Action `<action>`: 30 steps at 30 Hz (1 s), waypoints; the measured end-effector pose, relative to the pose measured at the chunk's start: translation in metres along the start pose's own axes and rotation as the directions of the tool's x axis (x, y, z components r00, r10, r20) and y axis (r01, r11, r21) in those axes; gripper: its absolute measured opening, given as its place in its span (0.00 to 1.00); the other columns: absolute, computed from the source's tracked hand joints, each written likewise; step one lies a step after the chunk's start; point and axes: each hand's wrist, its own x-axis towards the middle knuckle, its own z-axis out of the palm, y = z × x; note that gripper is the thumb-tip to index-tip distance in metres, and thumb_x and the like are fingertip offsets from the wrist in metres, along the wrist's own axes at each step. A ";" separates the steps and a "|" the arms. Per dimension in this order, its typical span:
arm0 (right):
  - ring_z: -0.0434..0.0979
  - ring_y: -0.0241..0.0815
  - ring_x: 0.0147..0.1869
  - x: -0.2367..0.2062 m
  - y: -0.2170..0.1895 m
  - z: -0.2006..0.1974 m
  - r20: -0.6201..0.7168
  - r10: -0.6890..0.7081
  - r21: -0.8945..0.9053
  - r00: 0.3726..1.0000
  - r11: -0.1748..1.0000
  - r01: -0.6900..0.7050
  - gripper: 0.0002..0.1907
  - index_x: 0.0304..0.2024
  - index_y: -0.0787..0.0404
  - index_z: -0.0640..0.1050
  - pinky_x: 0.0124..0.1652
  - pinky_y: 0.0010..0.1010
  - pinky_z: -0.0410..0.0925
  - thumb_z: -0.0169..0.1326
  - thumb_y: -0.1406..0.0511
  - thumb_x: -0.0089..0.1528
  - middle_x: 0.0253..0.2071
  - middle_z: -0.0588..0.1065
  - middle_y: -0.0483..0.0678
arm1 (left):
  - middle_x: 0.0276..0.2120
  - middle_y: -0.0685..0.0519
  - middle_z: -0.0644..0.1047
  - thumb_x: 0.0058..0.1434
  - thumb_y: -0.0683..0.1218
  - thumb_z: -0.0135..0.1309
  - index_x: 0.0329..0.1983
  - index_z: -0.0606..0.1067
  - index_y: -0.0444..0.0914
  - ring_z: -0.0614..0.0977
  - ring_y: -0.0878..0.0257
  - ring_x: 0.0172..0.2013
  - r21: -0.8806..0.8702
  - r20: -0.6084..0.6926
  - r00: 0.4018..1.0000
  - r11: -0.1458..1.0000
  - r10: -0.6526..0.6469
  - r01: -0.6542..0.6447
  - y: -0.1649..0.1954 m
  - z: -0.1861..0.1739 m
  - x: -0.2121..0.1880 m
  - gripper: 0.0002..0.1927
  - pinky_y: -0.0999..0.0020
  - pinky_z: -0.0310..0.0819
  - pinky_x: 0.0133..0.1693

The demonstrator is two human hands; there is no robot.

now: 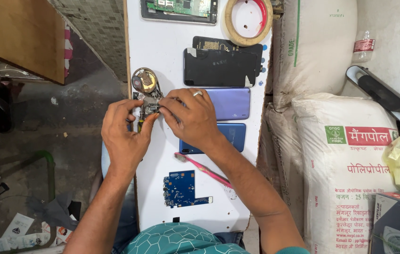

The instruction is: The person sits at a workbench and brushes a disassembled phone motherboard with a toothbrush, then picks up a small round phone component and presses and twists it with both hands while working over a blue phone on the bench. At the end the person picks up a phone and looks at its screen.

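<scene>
While I watch from the head camera, my left hand (124, 136) pinches a small metal component (150, 109) at the white board's (162, 61) left edge, fingers closed on it. Just above lies a round metal part (143, 80). My right hand (190, 117), ringed, grips the same component from the other side. Behind it lie a purple phone back (230, 103) and a blue phone (235, 136); nearer me, a pink toothbrush (204, 169) and a blue circuit board (182, 189).
</scene>
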 end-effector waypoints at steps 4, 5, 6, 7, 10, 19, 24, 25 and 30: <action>0.77 0.40 0.45 0.007 0.001 0.000 -0.019 -0.001 0.015 1.000 1.000 0.002 0.08 0.44 0.57 0.82 0.45 0.33 0.70 0.64 0.68 0.62 0.45 0.76 0.42 | 0.45 0.49 0.78 0.56 0.42 0.73 0.47 0.78 0.35 0.74 0.62 0.34 -0.027 0.011 1.000 1.000 -0.009 0.010 0.000 0.000 0.003 0.19 0.68 0.71 0.36; 0.78 0.40 0.44 0.009 0.001 0.000 -0.024 0.001 0.021 1.000 1.000 0.000 0.08 0.44 0.57 0.82 0.44 0.32 0.71 0.64 0.68 0.63 0.45 0.76 0.43 | 0.45 0.49 0.78 0.56 0.41 0.72 0.48 0.78 0.35 0.74 0.63 0.34 -0.043 0.009 1.000 0.999 -0.004 0.004 0.000 0.000 0.004 0.19 0.68 0.71 0.36; 0.77 0.40 0.44 0.011 0.000 0.001 -0.028 0.000 0.013 1.000 1.000 0.001 0.08 0.44 0.57 0.82 0.43 0.32 0.71 0.64 0.68 0.62 0.45 0.76 0.43 | 0.46 0.49 0.78 0.57 0.41 0.72 0.48 0.78 0.35 0.75 0.63 0.35 -0.060 0.007 1.000 0.998 0.002 -0.001 -0.001 0.000 0.005 0.18 0.69 0.72 0.36; 0.77 0.40 0.43 0.013 0.001 0.001 -0.032 -0.002 0.004 0.999 1.000 0.002 0.08 0.45 0.57 0.82 0.42 0.32 0.71 0.65 0.68 0.62 0.44 0.76 0.43 | 0.46 0.49 0.78 0.57 0.40 0.72 0.49 0.78 0.35 0.76 0.63 0.36 -0.062 0.002 1.000 0.998 0.016 -0.016 0.000 0.000 0.006 0.18 0.69 0.72 0.36; 0.77 0.40 0.42 0.017 0.002 0.002 -0.045 -0.006 -0.028 0.999 1.000 0.005 0.09 0.45 0.57 0.82 0.41 0.32 0.70 0.65 0.68 0.61 0.43 0.76 0.43 | 0.47 0.49 0.79 0.57 0.39 0.72 0.49 0.78 0.35 0.77 0.63 0.36 -0.063 -0.010 0.999 0.997 0.033 -0.034 0.000 0.002 0.011 0.18 0.69 0.73 0.36; 0.78 0.42 0.45 0.020 0.007 -0.007 -0.076 0.014 -0.021 0.997 1.000 -0.016 0.14 0.48 0.57 0.81 0.43 0.32 0.71 0.65 0.69 0.60 0.48 0.75 0.45 | 0.45 0.49 0.79 0.55 0.40 0.74 0.48 0.79 0.35 0.74 0.65 0.29 -0.035 -0.004 1.000 0.999 0.009 -0.009 0.003 0.006 0.027 0.20 0.70 0.69 0.31; 0.79 0.44 0.46 0.018 0.016 -0.013 -0.010 0.082 0.057 0.997 0.995 -0.082 0.17 0.51 0.58 0.80 0.44 0.33 0.72 0.66 0.66 0.60 0.46 0.78 0.46 | 0.44 0.49 0.79 0.55 0.39 0.73 0.49 0.79 0.34 0.73 0.65 0.29 -0.064 0.007 1.000 0.998 0.015 -0.015 0.002 0.007 0.031 0.20 0.70 0.69 0.31; 0.79 0.44 0.46 0.018 0.018 -0.013 -0.022 0.087 0.070 0.996 0.994 -0.085 0.16 0.51 0.58 0.80 0.45 0.33 0.73 0.66 0.65 0.60 0.46 0.78 0.46 | 0.45 0.49 0.80 0.55 0.39 0.73 0.49 0.79 0.34 0.73 0.65 0.29 -0.067 0.010 1.000 0.998 0.013 -0.012 0.002 0.007 0.032 0.20 0.71 0.69 0.31; 0.79 0.44 0.43 0.016 0.021 -0.005 -0.056 0.066 0.037 0.996 0.997 -0.064 0.12 0.48 0.57 0.81 0.43 0.33 0.72 0.65 0.65 0.62 0.43 0.80 0.45 | 0.46 0.48 0.80 0.56 0.38 0.73 0.49 0.79 0.33 0.73 0.66 0.30 -0.062 0.013 1.000 0.998 0.019 -0.018 0.002 0.006 0.030 0.19 0.71 0.70 0.32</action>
